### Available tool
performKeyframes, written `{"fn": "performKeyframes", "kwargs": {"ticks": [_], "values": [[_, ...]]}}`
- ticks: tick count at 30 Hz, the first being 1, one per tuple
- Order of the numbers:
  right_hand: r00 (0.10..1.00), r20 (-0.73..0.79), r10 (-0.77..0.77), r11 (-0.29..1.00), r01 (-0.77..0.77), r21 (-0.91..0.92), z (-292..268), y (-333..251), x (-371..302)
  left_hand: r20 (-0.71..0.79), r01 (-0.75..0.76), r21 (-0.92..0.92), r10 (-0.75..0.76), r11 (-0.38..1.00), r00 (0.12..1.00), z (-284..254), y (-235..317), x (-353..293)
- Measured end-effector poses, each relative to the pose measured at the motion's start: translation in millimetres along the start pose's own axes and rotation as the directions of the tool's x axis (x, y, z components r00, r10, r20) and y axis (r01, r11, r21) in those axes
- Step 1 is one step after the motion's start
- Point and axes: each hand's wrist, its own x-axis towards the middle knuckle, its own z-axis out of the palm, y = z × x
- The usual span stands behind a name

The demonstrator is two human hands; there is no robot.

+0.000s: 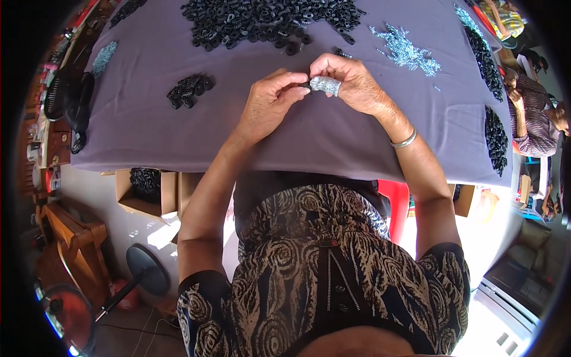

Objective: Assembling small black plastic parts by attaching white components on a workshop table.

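My left hand (275, 100) and my right hand (352, 84) meet above the purple-grey cloth (297, 134). My left thumb and fingers pinch a small black piece (305, 87), mostly covered by the fingertips. Silvery wrapping (325, 85) encircles my right thumb, which points at that piece. The right fingers are closed beside it, and whatever they pinch is hidden. Left of my hands lies a small cluster of black pieces (189, 90). Beyond them spreads a big heap of similar black pieces (262, 24). Small shiny metal parts (407, 50) lie loose at the far right.
More black pieces (496, 140) line the table's right edge, and another metal pile (104, 58) lies at left. Cardboard boxes (146, 193) stand below the near edge. A red stool (395, 202) is under me. Another person (532, 119) sits at right.
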Motion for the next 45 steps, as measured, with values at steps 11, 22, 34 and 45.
{"fn": "performKeyframes", "kwargs": {"ticks": [11,22,34,45], "values": [[0.998,-0.009,-0.062,0.990,0.062,0.123,8.2,-2.5,-2.8,-0.018,-0.005,0.042,0.006,0.999,1.000,3.1,2.5,-3.1],[0.999,0.028,0.030,0.987,-0.034,0.154,1.1,-0.3,-4.7,0.063,0.087,-0.179,-0.077,0.980,0.995,5.6,1.4,-5.3],[0.937,-0.350,0.002,0.969,-0.088,-0.230,-84.6,-27.8,-23.8,-0.196,0.141,-0.155,-0.170,0.978,0.966,-6.9,-2.3,1.3],[0.950,-0.175,0.260,0.779,-0.314,-0.543,-60.5,-14.8,-49.3,-0.147,0.208,-0.133,-0.226,0.969,0.963,-2.9,0.3,0.2]]}}
